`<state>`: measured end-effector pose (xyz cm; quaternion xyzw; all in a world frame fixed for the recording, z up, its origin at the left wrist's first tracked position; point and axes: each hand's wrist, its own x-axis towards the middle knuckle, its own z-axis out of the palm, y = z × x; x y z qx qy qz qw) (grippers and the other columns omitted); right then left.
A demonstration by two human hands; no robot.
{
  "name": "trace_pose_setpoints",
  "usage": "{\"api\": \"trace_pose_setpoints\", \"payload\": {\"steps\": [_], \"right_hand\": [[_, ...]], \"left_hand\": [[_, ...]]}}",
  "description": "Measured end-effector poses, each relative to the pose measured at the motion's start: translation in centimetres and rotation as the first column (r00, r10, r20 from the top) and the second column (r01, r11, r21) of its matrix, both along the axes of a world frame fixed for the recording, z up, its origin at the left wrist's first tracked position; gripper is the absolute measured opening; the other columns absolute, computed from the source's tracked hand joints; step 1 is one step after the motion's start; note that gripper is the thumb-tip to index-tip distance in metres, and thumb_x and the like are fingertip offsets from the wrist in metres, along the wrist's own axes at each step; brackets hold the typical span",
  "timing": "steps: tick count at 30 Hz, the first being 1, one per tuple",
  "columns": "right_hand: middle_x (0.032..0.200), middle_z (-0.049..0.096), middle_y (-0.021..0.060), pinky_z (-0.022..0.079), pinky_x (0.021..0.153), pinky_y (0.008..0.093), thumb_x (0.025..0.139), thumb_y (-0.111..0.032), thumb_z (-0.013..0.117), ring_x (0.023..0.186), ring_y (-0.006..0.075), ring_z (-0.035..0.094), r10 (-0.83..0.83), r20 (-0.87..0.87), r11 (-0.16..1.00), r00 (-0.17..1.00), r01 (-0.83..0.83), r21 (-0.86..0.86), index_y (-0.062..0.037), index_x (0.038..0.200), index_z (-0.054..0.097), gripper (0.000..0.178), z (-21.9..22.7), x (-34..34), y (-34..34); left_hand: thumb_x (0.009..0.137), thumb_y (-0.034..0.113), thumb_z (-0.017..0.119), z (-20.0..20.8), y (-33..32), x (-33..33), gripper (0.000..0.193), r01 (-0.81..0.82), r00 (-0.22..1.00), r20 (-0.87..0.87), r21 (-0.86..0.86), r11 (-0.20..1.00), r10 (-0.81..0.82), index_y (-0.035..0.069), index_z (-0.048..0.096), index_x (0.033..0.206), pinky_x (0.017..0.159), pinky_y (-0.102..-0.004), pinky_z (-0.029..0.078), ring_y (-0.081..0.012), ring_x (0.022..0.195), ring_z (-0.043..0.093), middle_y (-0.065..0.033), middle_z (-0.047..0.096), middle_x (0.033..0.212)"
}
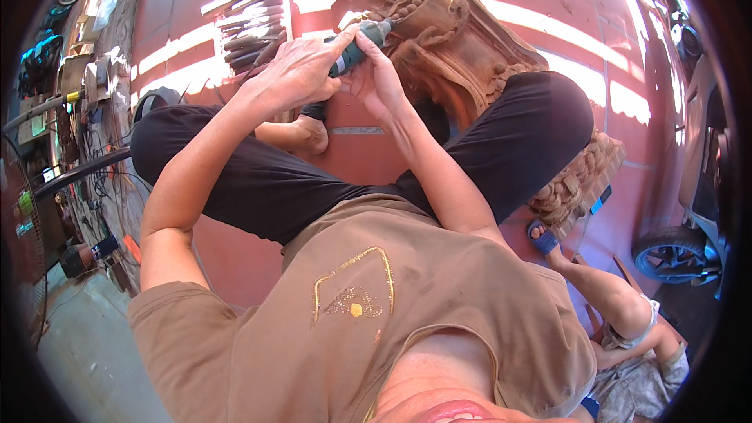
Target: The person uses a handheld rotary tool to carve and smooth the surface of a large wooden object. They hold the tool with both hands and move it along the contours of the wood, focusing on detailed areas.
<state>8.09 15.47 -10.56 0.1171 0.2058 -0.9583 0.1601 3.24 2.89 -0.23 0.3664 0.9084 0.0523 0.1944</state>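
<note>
Carved wooden piece (462, 47): lying across the right thigh, directly beyond both hands; keep braced against the leg so the surface cannot shift under the bit.

Rack of chisels (251, 19): on the red floor (548, 0), just beyond the left hand; leave clear of the elbow.

Handheld rotary tool (362, 43): tip meeting the carving above the hands; hold at a shallow angle, apply light pressure.

Left hand (294, 74): closed over the tool body.

Right hand (374, 82): wrapped under the tool near its nose, steadying; keep fingers behind the bit.
</note>
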Motion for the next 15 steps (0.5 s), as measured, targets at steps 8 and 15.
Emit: {"api": "trace_pose_setpoints", "payload": {"steps": [8,15], "right_hand": [[0.100,0.063,0.0033,0.054,0.076,0.0355,0.094,-0.040,0.051,0.089,0.0126,0.063,0.010,0.008,1.000,1.000,-0.010,0.027,-0.0114,0.115,0.052,0.036,-1.2,0.1,-0.8],[0.101,0.064,0.0035,0.054,0.076,0.0366,0.094,-0.039,0.050,0.090,0.0136,0.063,0.056,0.009,0.998,0.998,-0.056,-0.010,-0.0123,0.113,0.052,0.033,-1.1,0.6,-1.4]], "left_hand": [[0.075,0.020,0.064,-0.6,-0.7,0.4,0.079,-0.028,0.999,0.032,-0.002,1.000,0.028,0.011,0.028,0.145,0.071,-0.0481,0.046,-0.0430,0.077,0.059,-0.0282,0.058,0.085],[0.072,0.015,0.060,-0.4,-1.3,0.8,0.077,-0.066,0.994,0.080,-0.086,0.994,0.073,0.009,0.031,0.143,0.071,-0.0482,0.046,-0.0428,0.077,0.060,-0.0283,0.059,0.087]]}}
